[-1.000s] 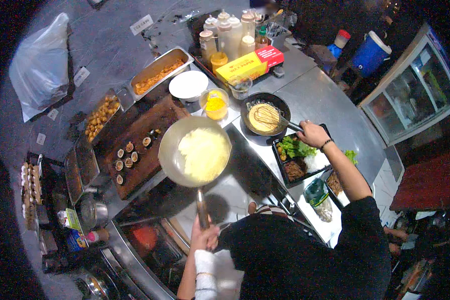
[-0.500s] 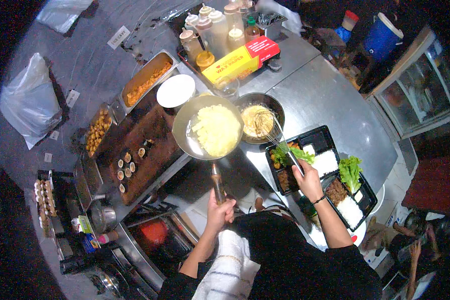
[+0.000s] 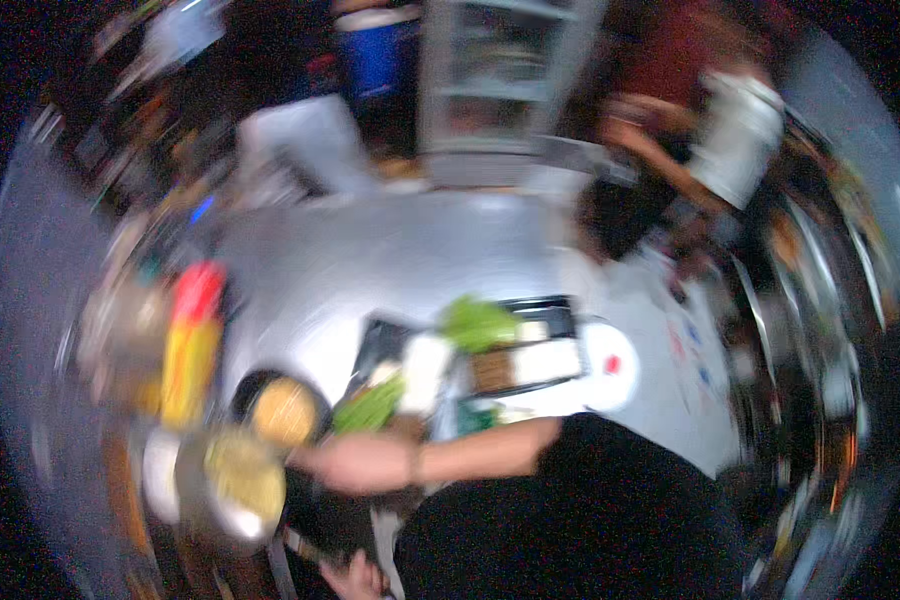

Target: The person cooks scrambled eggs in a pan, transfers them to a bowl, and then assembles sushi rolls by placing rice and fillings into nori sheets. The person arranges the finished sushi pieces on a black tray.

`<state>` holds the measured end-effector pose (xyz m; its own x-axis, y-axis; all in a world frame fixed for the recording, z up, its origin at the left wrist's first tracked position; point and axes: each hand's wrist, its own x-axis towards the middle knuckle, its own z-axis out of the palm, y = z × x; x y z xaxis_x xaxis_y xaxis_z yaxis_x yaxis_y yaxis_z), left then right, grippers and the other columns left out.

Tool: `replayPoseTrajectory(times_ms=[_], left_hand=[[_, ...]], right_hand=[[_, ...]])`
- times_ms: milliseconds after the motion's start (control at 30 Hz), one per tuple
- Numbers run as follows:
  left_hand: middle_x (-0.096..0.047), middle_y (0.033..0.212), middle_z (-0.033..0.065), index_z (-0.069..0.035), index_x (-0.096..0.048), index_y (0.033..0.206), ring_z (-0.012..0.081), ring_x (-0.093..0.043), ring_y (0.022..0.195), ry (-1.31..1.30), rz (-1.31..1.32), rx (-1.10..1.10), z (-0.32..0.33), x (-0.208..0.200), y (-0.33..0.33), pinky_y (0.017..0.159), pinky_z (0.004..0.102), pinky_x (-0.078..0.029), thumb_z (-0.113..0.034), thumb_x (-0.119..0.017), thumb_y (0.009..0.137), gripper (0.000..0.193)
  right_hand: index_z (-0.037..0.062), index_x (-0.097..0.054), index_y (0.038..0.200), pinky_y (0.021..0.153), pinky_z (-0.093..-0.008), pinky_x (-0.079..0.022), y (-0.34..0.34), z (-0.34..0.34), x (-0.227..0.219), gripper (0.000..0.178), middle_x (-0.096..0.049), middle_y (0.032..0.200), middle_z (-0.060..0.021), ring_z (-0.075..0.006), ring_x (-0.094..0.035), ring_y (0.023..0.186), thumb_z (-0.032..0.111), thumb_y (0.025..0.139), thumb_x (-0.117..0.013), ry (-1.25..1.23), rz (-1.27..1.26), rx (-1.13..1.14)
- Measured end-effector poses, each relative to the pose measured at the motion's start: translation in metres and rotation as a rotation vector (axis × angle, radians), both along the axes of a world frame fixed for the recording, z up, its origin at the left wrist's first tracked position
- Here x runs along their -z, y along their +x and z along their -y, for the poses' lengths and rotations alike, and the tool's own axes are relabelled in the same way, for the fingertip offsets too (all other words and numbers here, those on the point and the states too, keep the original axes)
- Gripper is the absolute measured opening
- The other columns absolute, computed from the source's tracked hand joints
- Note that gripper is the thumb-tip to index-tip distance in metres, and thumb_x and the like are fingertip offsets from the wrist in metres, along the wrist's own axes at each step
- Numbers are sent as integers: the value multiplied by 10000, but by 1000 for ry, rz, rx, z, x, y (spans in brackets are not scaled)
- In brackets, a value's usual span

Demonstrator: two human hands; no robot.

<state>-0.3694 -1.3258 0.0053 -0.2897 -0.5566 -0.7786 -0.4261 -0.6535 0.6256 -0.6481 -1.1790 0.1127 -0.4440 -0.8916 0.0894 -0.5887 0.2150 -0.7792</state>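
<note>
At the bottom of the frame, left of centre, the left hand (image 3: 353, 577) has its grip closed round the handle of a metal pan (image 3: 195, 485), whose length likely spares the fingers any heat. The pan's shiny, round body is at lower left, holding a soft pale-yellow mass. Just right of it, the right hand (image 3: 355, 463) reaches to the edge of a small black pan (image 3: 255, 385) of smooth tan sauce; motion blur hides whether that grip holds anything, so I cannot tell. Both pans stand close, seemingly for easy reach. At centre, a black tray (image 3: 375, 340) and a second tray (image 3: 545, 315) carry frilly green lettuce (image 3: 475, 322) and white rice (image 3: 545, 362), their walls apparently keeping foods apart. Left, a long red-and-yellow box (image 3: 192, 345) lies on the grey, glossy bench (image 3: 390, 250). Farthest, along the top, are a glass-fronted fridge (image 3: 495, 75) and, at upper right, another person with a pale, cylindrical bucket (image 3: 742, 140).
</note>
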Motion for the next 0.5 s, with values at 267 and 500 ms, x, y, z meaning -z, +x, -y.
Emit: replayPoseTrajectory(times_ms=[267, 500], left_hand=[[-502, 673, 92, -316, -144, 1516, 163, -361, 346, -187, 13, 224, 17, 10, -40, 307, 342, -367, -15, -712, 817, 950], [-547, 773, 114, -273, -135, 1518, 156, -395, 381, -193, -57, 235, 25, 5, -36, 322, 325, -372, -22, -708, 809, 945]], right_hand=[[99, -485, 1399, 595, -497, -524, 21, 4, 11, 526, -590, 884, -251, -409, -643, 685, 101, 875, -524, -56, -150, 125], [111, -428, 1448, 592, -475, -539, 22, 21, 15, 567, -593, 891, -239, -396, -663, 715, 104, 889, -521, -31, -177, 126]])
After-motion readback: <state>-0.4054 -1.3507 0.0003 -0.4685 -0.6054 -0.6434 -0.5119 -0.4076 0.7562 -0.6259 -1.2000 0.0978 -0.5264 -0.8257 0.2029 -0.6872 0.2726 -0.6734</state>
